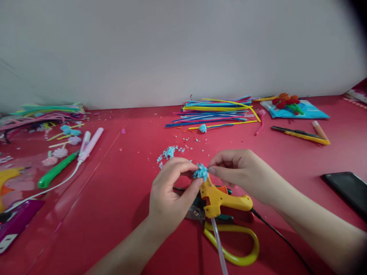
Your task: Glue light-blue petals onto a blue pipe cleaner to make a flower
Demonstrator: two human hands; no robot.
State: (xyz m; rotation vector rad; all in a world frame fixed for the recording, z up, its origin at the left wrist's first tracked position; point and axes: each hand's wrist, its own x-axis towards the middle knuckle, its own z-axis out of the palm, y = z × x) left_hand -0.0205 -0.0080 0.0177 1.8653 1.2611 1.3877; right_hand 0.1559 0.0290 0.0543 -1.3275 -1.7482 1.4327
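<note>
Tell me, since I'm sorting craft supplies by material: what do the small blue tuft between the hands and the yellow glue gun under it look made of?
The small fuzzy blue tuft, pinched by the left hand and right hand, looks like trimmed chenille fibre: matte, frayed, with matching blue crumbs on the table. The yellow glue gun looks like moulded plastic, smooth with a slight sheen.

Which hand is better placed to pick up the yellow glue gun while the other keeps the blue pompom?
Right, probably. The right hand hovers directly above the glue gun handle, while the left hand pinches the blue pompom more fully.
</note>
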